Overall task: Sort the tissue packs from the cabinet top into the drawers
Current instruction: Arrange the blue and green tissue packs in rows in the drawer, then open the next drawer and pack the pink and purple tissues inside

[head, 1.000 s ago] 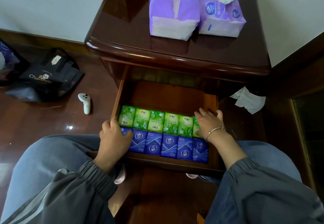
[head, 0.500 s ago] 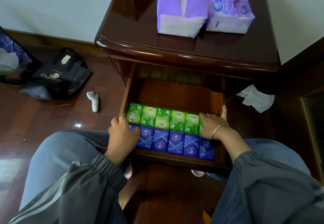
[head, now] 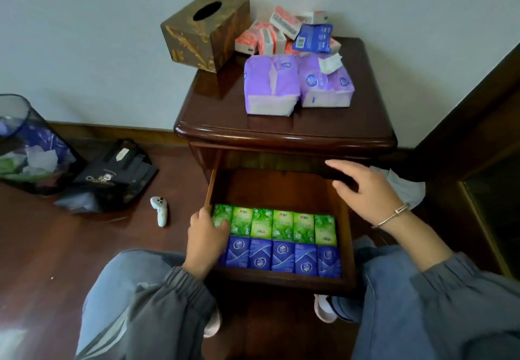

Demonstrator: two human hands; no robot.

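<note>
2 purple packs (head: 271, 86) lie side by side on the cabinet top (head: 225, 111), with a heap of small red packs (head: 261, 40) and 1 blue pack (head: 312, 37) behind them. All look light, soft and film-wrapped, so probably slippery. A purple one is best taken across its narrow middle and squeezed gently. In the open drawer (head: 281, 188), 6 green packs (head: 274, 223) sit behind a blue row (head: 284, 255). The left hand (head: 206, 240) pinches the leftmost green one with curled fingers. The right hand (head: 365, 190) hovers over the drawer, fingers spread, holding nothing.

The person wears grey cuffed sleeves (head: 176, 289), blue jeans (head: 123, 272) and a silver right-wrist bracelet (head: 393, 214).
</note>
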